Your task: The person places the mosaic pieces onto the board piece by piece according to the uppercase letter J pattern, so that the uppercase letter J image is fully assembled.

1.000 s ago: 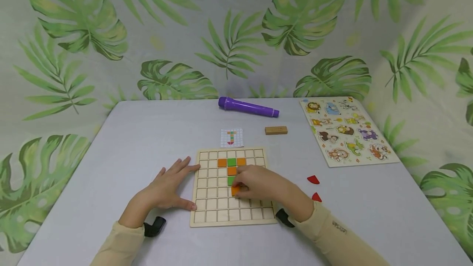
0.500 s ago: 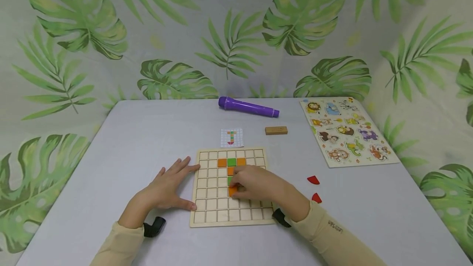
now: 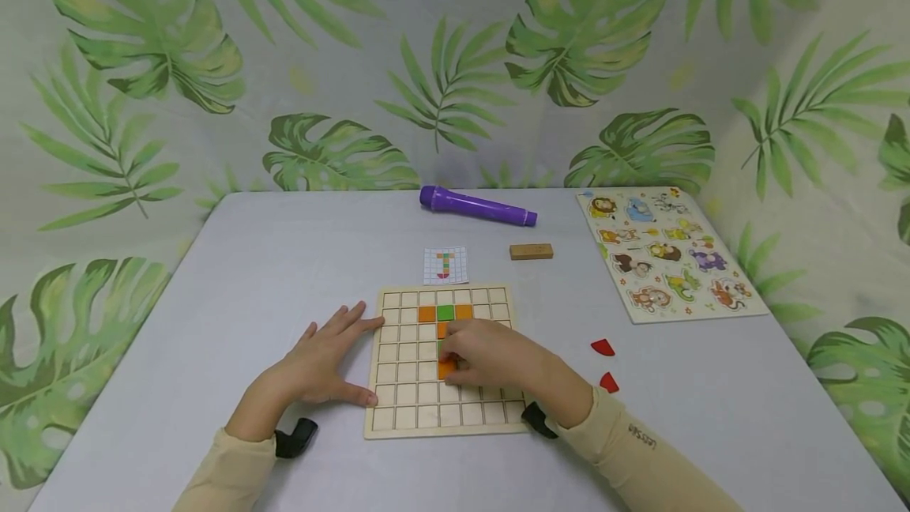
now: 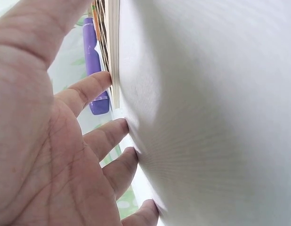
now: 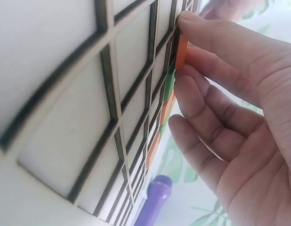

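A wooden grid board (image 3: 417, 416) lies on the white table. My right hand (image 3: 490, 352) is over its middle and pinches an orange square tile (image 5: 181, 52) between thumb and fingers, low at the grid below a column of tiles. Above it are an orange and a green tile, partly covered by the fingers. A green tile (image 3: 445, 313) sits between an orange tile (image 3: 426, 314) on its left and another (image 3: 464, 312) on its right. Spread at the board's left edge, my left hand (image 3: 320, 362) touches the rim with thumb and index fingertip.
Behind the board lies a small card (image 3: 458, 267) printed with a coloured J-shaped pattern. A wooden block (image 3: 531, 251) and a purple microphone (image 3: 478, 205) are farther back. To the right are two red wedge pieces (image 3: 603, 348) and an animal puzzle board (image 3: 643, 220).
My right hand has moved slightly left, bringing the orange tile from an offset position into line under the green one. The left hand stays in place.
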{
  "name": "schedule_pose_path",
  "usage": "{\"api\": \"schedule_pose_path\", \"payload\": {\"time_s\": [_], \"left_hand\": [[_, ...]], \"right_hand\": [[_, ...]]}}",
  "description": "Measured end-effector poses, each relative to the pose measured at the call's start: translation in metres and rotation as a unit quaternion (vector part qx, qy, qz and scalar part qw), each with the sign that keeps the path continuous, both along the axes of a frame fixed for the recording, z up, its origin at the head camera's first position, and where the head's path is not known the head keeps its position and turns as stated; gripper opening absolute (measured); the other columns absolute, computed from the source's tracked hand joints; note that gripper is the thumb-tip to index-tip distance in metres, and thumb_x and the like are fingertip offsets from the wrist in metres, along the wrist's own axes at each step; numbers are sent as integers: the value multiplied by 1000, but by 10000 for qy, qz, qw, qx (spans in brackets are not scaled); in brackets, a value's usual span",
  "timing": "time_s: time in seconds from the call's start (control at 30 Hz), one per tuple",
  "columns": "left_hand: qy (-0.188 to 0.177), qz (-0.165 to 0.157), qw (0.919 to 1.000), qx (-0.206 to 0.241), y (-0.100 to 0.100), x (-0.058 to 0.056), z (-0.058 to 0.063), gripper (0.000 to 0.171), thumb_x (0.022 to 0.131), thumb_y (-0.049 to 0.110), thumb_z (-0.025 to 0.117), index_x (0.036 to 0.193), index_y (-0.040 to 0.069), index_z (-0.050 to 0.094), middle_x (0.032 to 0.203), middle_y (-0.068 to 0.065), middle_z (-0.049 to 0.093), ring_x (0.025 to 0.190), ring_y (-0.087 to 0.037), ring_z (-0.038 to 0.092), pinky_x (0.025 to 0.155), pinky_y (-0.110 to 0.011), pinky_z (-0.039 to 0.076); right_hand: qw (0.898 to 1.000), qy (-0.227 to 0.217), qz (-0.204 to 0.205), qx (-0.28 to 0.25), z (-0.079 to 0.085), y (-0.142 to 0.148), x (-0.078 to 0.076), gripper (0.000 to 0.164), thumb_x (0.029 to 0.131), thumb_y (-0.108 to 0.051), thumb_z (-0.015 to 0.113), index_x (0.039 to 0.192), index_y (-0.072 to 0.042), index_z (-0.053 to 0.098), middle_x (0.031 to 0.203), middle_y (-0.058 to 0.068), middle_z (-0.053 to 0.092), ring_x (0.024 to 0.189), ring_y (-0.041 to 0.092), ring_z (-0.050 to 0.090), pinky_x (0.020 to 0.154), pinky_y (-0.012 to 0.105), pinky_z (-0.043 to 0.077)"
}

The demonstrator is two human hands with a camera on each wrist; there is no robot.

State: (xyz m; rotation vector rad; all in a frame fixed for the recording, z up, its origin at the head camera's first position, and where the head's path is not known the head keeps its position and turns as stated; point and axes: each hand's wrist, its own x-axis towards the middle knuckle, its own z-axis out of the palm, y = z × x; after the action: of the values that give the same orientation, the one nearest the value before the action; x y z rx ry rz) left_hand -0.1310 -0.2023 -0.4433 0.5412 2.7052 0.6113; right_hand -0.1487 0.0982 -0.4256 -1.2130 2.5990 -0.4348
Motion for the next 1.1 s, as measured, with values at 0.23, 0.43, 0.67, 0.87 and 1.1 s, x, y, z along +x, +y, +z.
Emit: {"api": "schedule_pose_path", "payload": {"time_s": [0.23,0.43,0.67,0.87,1.1], "left_hand": [[14,106,9999,-10,-3,0,0,119,67,63,96,166,25,41,180,-18,20,165,-50,17,124,-83,14],[67,69,9999,98,-4,0,-4,120,66,63,96,165,25,41,180,-18,20,165,-50,17,124,-83,14],[63,46,9999,90,-3,-1,-5,120,65,64,96,165,26,41,180,-18,21,165,-49,18,124,-82,14],[90,54,9999,45,-3,-1,-7,121,64,65,96,165,27,41,180,-17,20,165,-49,18,124,-82,14],[110,27,9999,37,-2,-2,-5,121,65,64,96,165,26,41,180,-17,21,165,-50,19,124,-83,15]], "right_hand": [[9997,47,188,-140,-1,-3,-3,14,93,-21,87,103,-14,80,97,-4,70,80,4,53,77,17,53],[9993,-24,290,-252,-1,-2,-3,8,93,-17,86,91,-14,79,91,-4,65,77,1,51,72,14,50],[9983,196,465,-286,-1,6,0,8,93,-19,86,96,-13,82,90,-4,67,76,1,50,74,14,51],[9995,65,164,-245,2,26,2,10,95,-20,83,104,-16,82,93,-6,69,78,3,52,76,19,53],[9985,34,-447,-305,1,64,0,12,95,-18,81,107,-17,81,100,-6,71,82,3,55,79,25,55]]}}
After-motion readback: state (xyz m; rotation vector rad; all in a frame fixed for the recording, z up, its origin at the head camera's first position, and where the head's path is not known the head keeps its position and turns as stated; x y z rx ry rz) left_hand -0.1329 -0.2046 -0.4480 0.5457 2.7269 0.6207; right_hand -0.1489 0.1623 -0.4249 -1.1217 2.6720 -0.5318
